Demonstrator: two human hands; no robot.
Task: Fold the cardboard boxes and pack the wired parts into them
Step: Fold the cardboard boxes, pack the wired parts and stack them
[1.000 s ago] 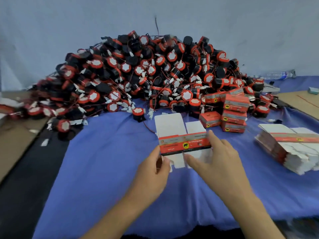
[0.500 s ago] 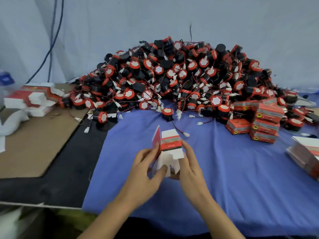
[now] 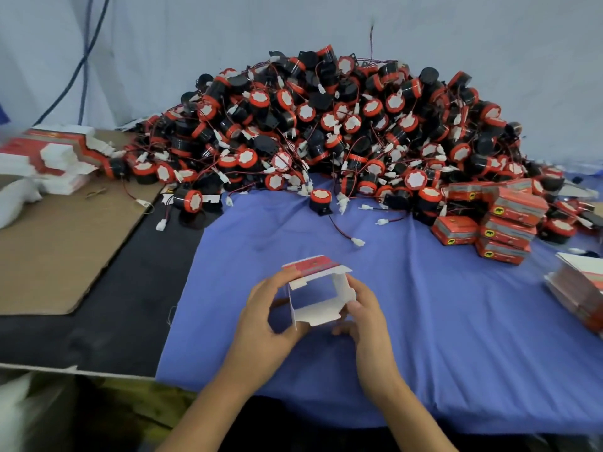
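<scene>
A small red-and-white cardboard box (image 3: 318,290) is opened into a square tube, its open end facing me, held just above the blue cloth (image 3: 440,321). My left hand (image 3: 270,316) grips its left side, fingers curled over the top and thumb below. Its right wall is pinched by my right hand (image 3: 365,313). A big heap of black-and-red wired parts (image 3: 326,125) fills the back of the table. One loose part (image 3: 319,200) with a red wire lies in front of the heap.
Folded red boxes (image 3: 496,223) are stacked at the right of the heap. Flat box blanks lie at the right edge (image 3: 580,288) and on the far left (image 3: 49,158). A brown cardboard sheet (image 3: 58,243) and black surface lie left of the cloth.
The flat blank has been popped open into a square tube and tipped so its open end faces me. The view has swung left, bringing the left stack of blanks into sight.
</scene>
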